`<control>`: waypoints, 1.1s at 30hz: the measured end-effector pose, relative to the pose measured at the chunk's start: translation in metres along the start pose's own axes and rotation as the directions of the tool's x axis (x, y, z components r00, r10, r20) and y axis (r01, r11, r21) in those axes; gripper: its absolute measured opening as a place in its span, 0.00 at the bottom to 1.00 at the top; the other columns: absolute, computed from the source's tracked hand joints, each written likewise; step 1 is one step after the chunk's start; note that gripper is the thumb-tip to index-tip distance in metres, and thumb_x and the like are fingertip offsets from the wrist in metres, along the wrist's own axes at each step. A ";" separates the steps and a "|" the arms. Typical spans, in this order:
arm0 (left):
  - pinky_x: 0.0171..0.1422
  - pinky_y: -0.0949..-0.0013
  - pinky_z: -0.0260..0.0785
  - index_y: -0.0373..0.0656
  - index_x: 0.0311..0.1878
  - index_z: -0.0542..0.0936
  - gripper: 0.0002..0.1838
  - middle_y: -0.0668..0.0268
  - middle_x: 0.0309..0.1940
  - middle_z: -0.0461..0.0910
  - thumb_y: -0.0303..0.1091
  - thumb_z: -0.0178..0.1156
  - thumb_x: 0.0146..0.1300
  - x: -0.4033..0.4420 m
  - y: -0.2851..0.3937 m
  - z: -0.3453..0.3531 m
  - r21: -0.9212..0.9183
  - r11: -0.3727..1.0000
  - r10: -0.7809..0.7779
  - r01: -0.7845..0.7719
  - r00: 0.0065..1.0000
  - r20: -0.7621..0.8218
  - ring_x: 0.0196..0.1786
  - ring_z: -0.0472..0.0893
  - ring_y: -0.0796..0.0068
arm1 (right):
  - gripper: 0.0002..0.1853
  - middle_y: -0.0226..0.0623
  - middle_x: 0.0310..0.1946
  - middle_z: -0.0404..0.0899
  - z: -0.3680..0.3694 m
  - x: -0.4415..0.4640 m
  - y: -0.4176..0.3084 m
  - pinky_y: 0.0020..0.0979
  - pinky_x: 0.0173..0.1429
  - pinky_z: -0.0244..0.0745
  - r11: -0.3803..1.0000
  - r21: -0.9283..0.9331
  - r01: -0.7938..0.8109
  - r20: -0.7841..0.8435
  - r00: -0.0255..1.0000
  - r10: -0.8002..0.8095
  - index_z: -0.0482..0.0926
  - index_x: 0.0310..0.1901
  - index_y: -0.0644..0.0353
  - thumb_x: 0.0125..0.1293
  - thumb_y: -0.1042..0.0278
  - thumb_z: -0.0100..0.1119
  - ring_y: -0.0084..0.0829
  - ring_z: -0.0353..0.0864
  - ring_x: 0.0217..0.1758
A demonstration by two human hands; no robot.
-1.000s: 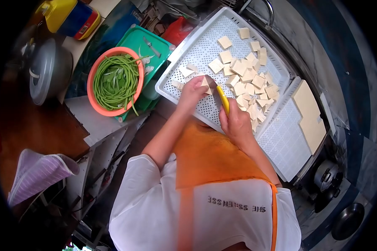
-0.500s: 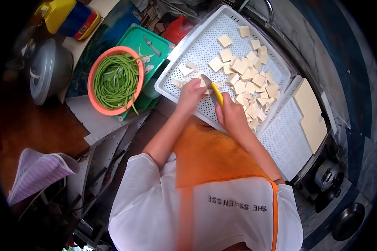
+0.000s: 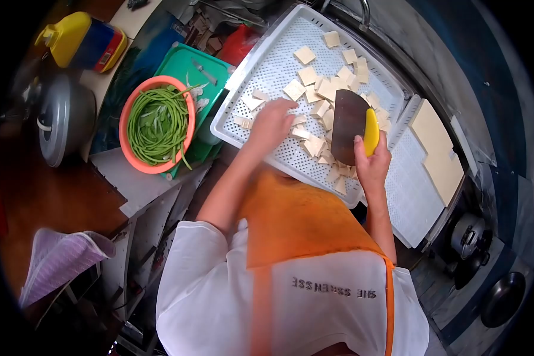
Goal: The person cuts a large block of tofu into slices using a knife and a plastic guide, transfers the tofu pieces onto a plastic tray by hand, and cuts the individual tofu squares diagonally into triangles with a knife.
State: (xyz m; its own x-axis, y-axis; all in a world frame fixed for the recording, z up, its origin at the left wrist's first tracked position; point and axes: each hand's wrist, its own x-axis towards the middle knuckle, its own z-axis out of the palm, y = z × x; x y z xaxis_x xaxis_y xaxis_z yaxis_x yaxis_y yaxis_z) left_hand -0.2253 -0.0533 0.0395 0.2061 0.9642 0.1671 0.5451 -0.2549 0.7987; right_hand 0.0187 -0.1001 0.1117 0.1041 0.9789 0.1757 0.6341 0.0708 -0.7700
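Observation:
My right hand (image 3: 372, 163) is closed on the yellow handle of a dough scraper (image 3: 350, 127). Its wide dark blade faces up above the tofu pieces (image 3: 326, 89), hiding several of them. My left hand (image 3: 271, 127) hovers low over the left part of the white perforated tray (image 3: 249, 127), fingers apart and slightly blurred. Close to its fingertips lie small cut pieces of tofu (image 3: 301, 132). More thin strips (image 3: 253, 101) rest on the tray left of that hand. Square slabs are scattered and heaped across the tray's middle and right.
Left of the tray, an orange bowl (image 3: 123, 127) of long green beans (image 3: 160, 142) stands on a green tray (image 3: 178, 59) with a small knife (image 3: 204, 71). A large tofu slab (image 3: 436, 148) lies at the right. A tap (image 3: 365, 15) rises behind.
My right hand has swung right and lifted the scraper off the tofu, turning its blade broadside. My left hand has shifted slightly, its fingers spreading from a tighter hold. The view has shifted a little.

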 end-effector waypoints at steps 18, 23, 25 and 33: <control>0.53 0.62 0.70 0.39 0.38 0.80 0.07 0.64 0.31 0.79 0.23 0.64 0.55 -0.019 0.027 0.041 0.021 0.973 0.221 -0.229 0.956 0.194 0.43 0.79 0.65 | 0.12 0.48 0.21 0.78 -0.012 -0.022 0.001 0.38 0.27 0.73 0.997 -0.047 -0.069 0.000 0.998 0.069 0.72 0.44 0.64 0.65 0.70 0.63 0.48 0.82 0.23; 0.45 0.75 0.76 0.37 0.51 0.74 0.12 0.63 0.46 0.82 0.23 0.59 0.66 -0.015 0.012 0.038 -0.741 0.510 -0.439 0.438 0.873 0.214 0.46 0.82 0.77 | 0.11 0.48 0.20 0.77 0.000 -0.022 -0.022 0.40 0.22 0.72 0.981 -0.110 0.162 0.069 0.985 -0.155 0.73 0.46 0.63 0.64 0.73 0.62 0.48 0.80 0.19; 0.46 0.74 0.76 0.37 0.52 0.74 0.12 0.62 0.47 0.82 0.23 0.59 0.66 -0.010 0.021 0.030 -0.856 0.273 -0.559 0.439 0.797 0.230 0.45 0.82 0.77 | 0.12 0.47 0.20 0.77 0.007 -0.019 -0.032 0.41 0.22 0.73 0.959 -0.102 0.263 0.133 0.959 -0.249 0.73 0.46 0.63 0.63 0.74 0.61 0.48 0.80 0.19; 0.54 0.73 0.75 0.34 0.65 0.72 0.22 0.62 0.53 0.82 0.23 0.53 0.67 -0.012 0.018 0.019 -0.898 0.168 -0.528 0.407 0.806 0.267 0.50 0.82 0.76 | 0.11 0.49 0.21 0.77 0.025 -0.019 -0.046 0.44 0.23 0.74 0.946 -0.056 0.319 0.279 0.915 -0.292 0.71 0.45 0.64 0.63 0.75 0.60 0.50 0.79 0.21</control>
State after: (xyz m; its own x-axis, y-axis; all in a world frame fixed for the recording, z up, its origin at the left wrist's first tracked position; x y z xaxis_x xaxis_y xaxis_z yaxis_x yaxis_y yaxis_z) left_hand -0.2020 -0.0710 0.0409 0.0951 0.8923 -0.4413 -0.5536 0.4158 0.7215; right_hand -0.0315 -0.1170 0.1286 -0.3033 0.9285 0.2143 0.6760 0.3682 -0.6383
